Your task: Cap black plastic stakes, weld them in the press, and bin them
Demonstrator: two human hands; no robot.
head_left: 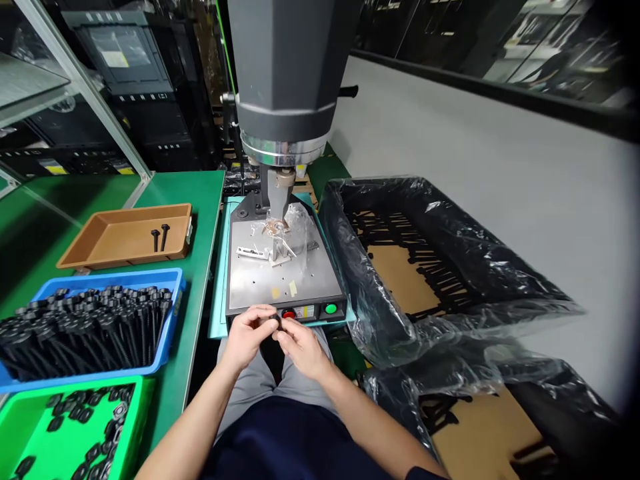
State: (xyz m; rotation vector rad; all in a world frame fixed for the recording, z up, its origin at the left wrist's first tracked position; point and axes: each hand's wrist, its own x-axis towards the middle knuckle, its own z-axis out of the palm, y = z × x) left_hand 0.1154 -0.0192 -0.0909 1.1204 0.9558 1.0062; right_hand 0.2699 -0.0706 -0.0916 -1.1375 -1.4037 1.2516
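One small black part point(278, 323) pinched between left hand point(247, 335) and right hand point(304, 347).
Its direction and long axis are hidden.

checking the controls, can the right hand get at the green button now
Likely yes: the green button is uncovered and near the right hand, nothing visible between, though that hand holds a small black part.

I see bright, even light over the bench, glints streaking the black plastic liner point(480, 243) and a soft sheen on the metal plate point(250, 270). My right-hand corners fade to black, and the upper-right background point(545, 53) looks smeared.
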